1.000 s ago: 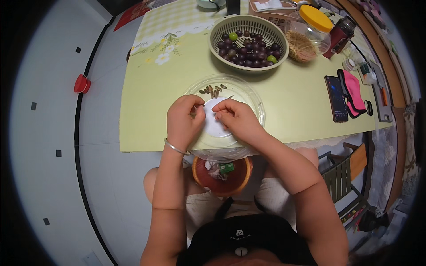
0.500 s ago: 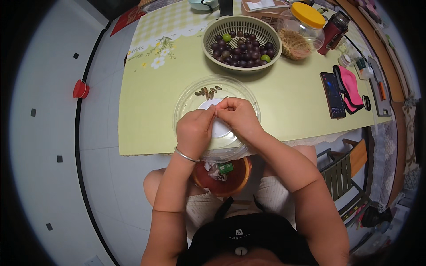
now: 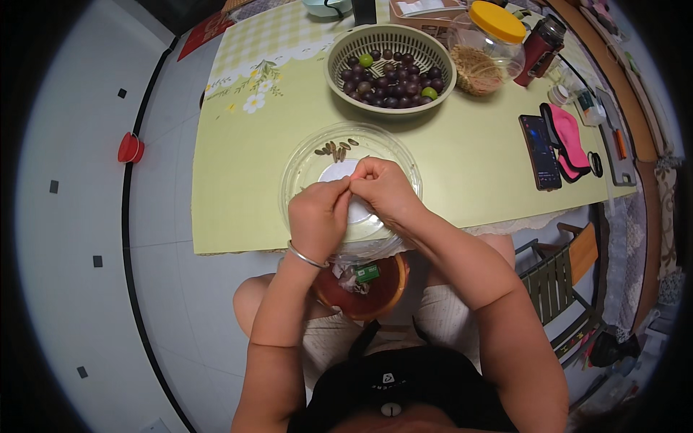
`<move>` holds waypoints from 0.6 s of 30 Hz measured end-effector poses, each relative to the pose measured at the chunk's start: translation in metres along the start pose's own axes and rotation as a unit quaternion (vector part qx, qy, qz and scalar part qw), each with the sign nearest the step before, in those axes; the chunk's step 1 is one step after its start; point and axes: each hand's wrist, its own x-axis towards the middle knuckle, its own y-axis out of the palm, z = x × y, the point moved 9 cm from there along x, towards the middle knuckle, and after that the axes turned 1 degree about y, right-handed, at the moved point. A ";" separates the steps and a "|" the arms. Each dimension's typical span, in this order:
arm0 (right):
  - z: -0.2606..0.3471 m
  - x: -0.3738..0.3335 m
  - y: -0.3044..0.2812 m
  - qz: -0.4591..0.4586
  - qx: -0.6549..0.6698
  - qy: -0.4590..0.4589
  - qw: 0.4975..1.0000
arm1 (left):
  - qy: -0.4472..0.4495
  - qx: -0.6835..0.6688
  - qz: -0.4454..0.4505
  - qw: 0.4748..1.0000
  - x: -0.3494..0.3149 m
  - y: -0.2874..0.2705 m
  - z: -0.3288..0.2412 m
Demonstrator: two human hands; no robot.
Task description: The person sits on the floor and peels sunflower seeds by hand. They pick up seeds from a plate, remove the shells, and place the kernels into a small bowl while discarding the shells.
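Observation:
Over a clear round plastic dish point(image 3: 297, 162), my left hand point(image 3: 316, 213) and my right hand point(image 3: 386, 189) meet fingertip to fingertip. Both are closed in a pinch, and whatever lies between the fingertips is hidden or too small to name. Several small brown seeds point(image 3: 338, 152) lie at the far side of the dish, just beyond my fingers. A white round patch point(image 3: 336, 172) shows at the middle of the dish, partly covered by my hands.
Behind the dish stands a colander point(image 3: 333, 86) of dark grapes point(image 3: 404, 92). To its right are a yellow-lidded jar point(image 3: 476, 68) and a dark red flask point(image 3: 540, 54). A phone point(image 3: 540, 153) lies by a pink-and-black pouch point(image 3: 570, 141). Below the table edge sits a reddish-brown bin point(image 3: 390, 292).
My hands stay pinched together over the dish, with only a slight shift of the fingers and left wrist. The seeds lie as before.

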 end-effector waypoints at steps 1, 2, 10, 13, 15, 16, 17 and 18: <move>-0.001 -0.001 0.001 0.009 0.022 0.021 0.999 | -0.076 -0.075 0.013 0.994 -0.003 0.002 0.016; -0.003 -0.001 0.002 0.017 0.044 0.042 0.998 | -0.151 -0.149 0.025 0.977 -0.007 0.006 0.030; 0.008 -0.001 -0.001 0.058 -0.024 0.046 0.997 | -0.368 -0.456 0.066 0.807 -0.017 0.030 0.060; 0.010 -0.001 -0.002 0.047 -0.048 0.036 0.997 | -0.366 -0.469 0.071 0.801 -0.017 0.032 0.061; 0.014 -0.002 -0.002 0.024 -0.099 0.011 0.995 | -0.350 -0.449 0.067 0.819 -0.016 0.030 0.057; 0.013 -0.001 -0.004 0.026 -0.096 0.012 0.995 | -0.339 -0.448 0.058 0.825 -0.014 0.028 0.057; 0.011 0.002 -0.007 0.029 -0.092 0.013 0.995 | -0.328 -0.447 0.050 0.831 -0.012 0.026 0.058; 0.011 0.003 -0.010 0.031 -0.089 0.014 0.995 | -0.317 -0.446 0.042 0.836 -0.011 0.024 0.058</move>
